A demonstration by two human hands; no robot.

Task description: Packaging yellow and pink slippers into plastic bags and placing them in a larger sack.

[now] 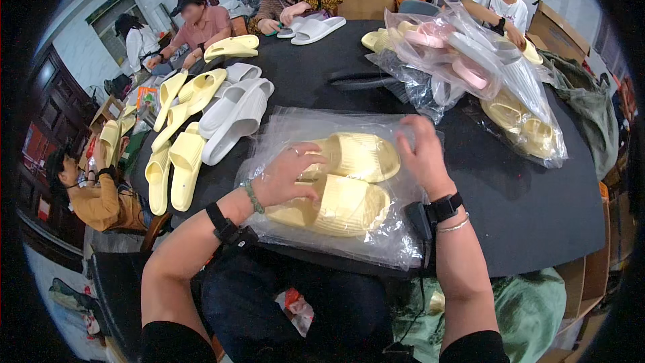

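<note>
In front of me a pair of yellow slippers [353,205] lies side by side, toes to the right. They are with a stack of clear plastic bags [396,242], and shiny film seems to cover their toe ends. My left hand [285,175] rests over the heel end with its fingers spread, touching the slippers. Beyond the toes, at the right side of the bags, my right hand [426,158] is raised with thumb and fingers apart, slightly blurred. Nothing shows in its grasp. Both wrists wear black straps.
Loose yellow slippers [186,165] and grey slippers [235,121] lie to the left on the black table [524,222]. Bagged slippers [470,47] are heaped at the far right. Across the table, several people handle slippers. A cardboard box [557,32] stands behind on the right.
</note>
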